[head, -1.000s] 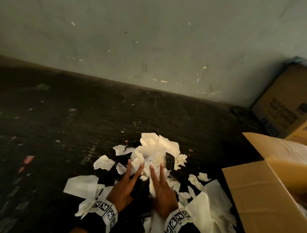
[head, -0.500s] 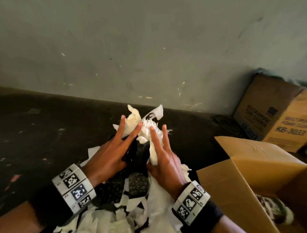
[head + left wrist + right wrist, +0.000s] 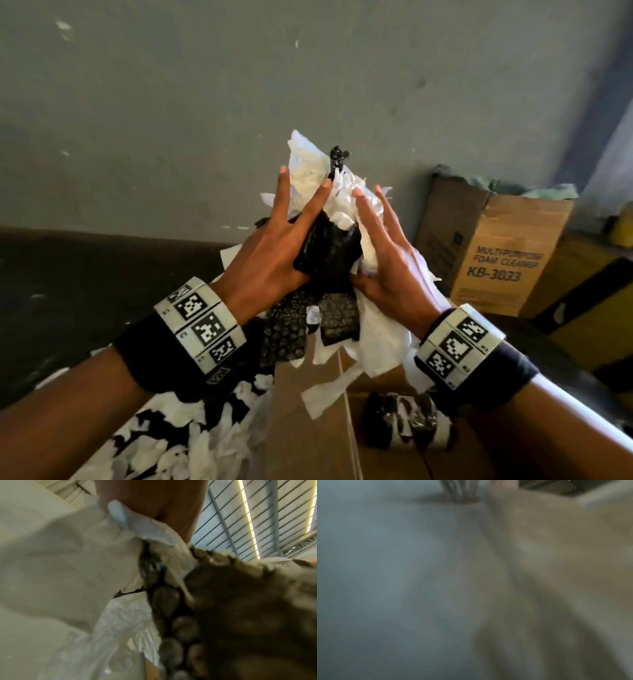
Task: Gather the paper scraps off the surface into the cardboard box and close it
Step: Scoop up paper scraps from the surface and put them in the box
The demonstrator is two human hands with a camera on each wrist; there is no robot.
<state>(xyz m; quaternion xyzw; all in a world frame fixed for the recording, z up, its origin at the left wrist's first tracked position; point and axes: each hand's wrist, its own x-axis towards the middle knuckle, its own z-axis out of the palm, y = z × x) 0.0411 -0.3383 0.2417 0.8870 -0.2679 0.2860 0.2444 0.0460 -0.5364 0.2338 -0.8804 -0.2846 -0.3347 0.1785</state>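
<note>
Nearest the camera, over the open cardboard box [image 3: 308, 428], the left hand [image 3: 270, 263] and right hand [image 3: 387, 270] face each other palm to palm, each grip a flat press with straight, splayed fingers clamping a bundle of paper scraps [image 3: 318, 192] between them. Its long axis runs upright, white tips pointing up and black pieces hanging toward the box. More scraps [image 3: 191, 442] litter the dark floor [image 3: 68, 281] left of the box, and beyond, a printed carton [image 3: 496, 253] stands against the grey wall [image 3: 171, 120].

Printed foam-cleaner carton [image 3: 493, 253] against grey wall [image 3: 171, 120], teal cloth [image 3: 534, 190] on top.
</note>
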